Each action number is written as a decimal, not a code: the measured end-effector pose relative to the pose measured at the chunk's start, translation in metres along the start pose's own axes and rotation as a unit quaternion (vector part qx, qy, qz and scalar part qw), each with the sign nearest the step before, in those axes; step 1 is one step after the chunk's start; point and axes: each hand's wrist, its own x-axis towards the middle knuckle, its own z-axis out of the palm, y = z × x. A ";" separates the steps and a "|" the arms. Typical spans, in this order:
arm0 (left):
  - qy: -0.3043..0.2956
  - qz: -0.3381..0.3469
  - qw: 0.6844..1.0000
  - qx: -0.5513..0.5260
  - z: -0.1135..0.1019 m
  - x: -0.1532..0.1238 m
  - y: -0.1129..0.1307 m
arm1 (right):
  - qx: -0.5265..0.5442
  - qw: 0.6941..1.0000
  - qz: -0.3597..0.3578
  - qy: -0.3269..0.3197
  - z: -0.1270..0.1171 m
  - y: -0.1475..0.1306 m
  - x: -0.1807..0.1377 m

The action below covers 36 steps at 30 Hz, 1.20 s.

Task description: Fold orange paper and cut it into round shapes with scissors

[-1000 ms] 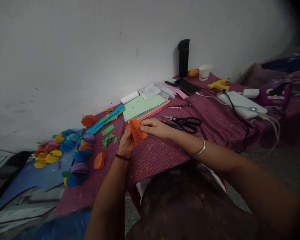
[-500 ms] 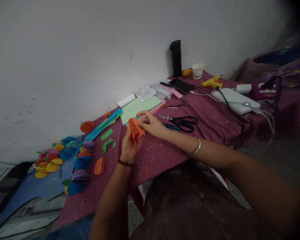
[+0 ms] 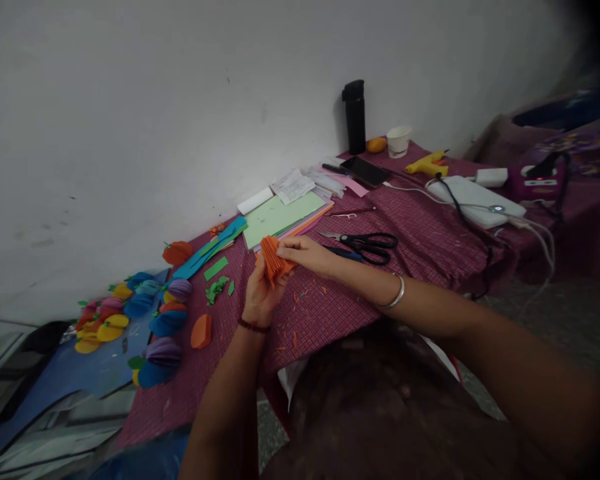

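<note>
An orange folded paper piece [image 3: 273, 259] with many fanned layers is held up over the table's near side. My left hand [image 3: 261, 293] wraps round it from below, fingers closed on it. From the right, my right hand [image 3: 305, 256] pinches its edge between thumb and fingers. Left of my hands, a second orange paper piece [image 3: 201, 331] lies flat on the cloth. Green paper scraps [image 3: 217, 289] and a green strip [image 3: 216, 269] are close by. Black-handled scissors [image 3: 367, 245] rest to the right, beyond my right wrist.
Finished paper pumpkins in several colours, such as a purple and blue one [image 3: 160, 360], crowd the left. Coloured paper sheets [image 3: 275, 217] lie behind my hands. A black bottle [image 3: 355, 119], a paper cup [image 3: 399, 142], a yellow glue gun [image 3: 429, 165] and a white power bank [image 3: 475, 200] with cables stand right.
My right hand's raised fingers have come down and closed on the orange paper. The paper's layers now face up more and look more fanned. The view has shifted slightly.
</note>
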 end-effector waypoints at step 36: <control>-0.033 -0.022 0.998 0.047 0.000 -0.014 0.005 | -0.073 0.994 -0.064 -0.052 0.000 -0.015 -0.007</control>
